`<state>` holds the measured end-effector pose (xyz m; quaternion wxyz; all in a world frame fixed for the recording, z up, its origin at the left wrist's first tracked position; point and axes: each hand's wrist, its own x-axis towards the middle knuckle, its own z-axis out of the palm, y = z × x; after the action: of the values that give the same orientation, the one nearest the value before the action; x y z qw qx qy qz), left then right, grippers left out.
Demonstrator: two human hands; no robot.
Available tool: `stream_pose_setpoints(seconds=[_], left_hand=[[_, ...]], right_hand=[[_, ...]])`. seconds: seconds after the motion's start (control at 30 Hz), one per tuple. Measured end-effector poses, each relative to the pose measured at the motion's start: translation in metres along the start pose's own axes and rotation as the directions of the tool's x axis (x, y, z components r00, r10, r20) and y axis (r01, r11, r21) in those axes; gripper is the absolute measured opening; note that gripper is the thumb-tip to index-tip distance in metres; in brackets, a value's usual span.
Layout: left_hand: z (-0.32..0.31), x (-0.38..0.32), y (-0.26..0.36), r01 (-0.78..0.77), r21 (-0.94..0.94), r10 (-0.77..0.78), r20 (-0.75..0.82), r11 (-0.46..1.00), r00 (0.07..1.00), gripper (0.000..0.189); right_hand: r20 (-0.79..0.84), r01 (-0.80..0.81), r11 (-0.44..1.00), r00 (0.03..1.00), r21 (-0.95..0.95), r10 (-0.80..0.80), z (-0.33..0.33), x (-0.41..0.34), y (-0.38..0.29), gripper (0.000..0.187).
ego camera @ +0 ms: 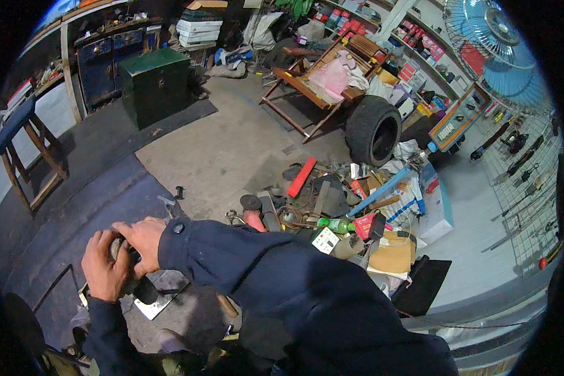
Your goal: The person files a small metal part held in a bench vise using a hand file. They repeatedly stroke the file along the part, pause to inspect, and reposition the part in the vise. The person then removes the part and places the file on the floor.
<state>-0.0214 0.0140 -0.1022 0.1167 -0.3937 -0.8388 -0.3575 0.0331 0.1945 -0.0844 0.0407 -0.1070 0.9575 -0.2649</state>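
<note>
At the lower left, both hands are together around a small greyish object (116, 248), mostly hidden by the fingers, so its kind cannot be told. My left hand (102, 269) curls around it from the left. From the right, my right hand (143, 242) grips it with thumb and fingers. Just below the hands is a dark rounded thing (145, 291), over a white plate or sheet (154, 309) on the ground. Beyond my right wrist stands a small metal T-shaped piece (167, 203), with a small black spool-like part (179, 192) beside it.
Right of my arm lies a pile with a red bar (301, 176), a green bottle (336, 225) and a blue rod (380, 190). A tyre (373, 129) and folding wooden chair (322, 84) stand behind. Left are a stool (30, 155) and green chest (155, 84). A wooden handle (226, 305) lies nearby.
</note>
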Motion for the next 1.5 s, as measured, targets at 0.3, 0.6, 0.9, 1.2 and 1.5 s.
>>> stream_pose_setpoints(seconds=[0.3,0.6,0.9,1.2,1.5], left_hand=[[0.002,-0.001,-0.008,0.272,-0.394,-0.258,0.089,0.878,0.962,0.016],[-0.012,-0.001,-0.062,0.234,-0.628,-0.413,-0.155,0.742,0.897,0.025],[-0.095,-0.021,-0.114,0.039,-0.049,-0.055,-0.378,0.998,0.924,0.037],[-0.133,-0.042,-0.119,-0.085,0.385,0.234,-0.358,0.919,0.904,0.046],[-0.144,-0.062,-0.160,0.059,0.110,-0.009,-0.409,0.992,0.912,0.049]], right_hand=[[0.052,-0.031,0.990,0.998,0.137,0.024,0.018,0.014,0.015,0.101],[-0.013,-0.002,1.000,1.000,0.026,0.003,0.039,0.025,0.007,0.076],[-0.061,0.007,0.998,0.998,0.055,-0.003,0.071,0.058,0.002,0.058],[0.078,0.086,0.996,0.993,-0.024,-0.084,0.059,0.074,0.002,0.051],[-0.075,0.025,0.999,0.997,0.027,-0.023,0.047,0.064,0.006,0.041]])
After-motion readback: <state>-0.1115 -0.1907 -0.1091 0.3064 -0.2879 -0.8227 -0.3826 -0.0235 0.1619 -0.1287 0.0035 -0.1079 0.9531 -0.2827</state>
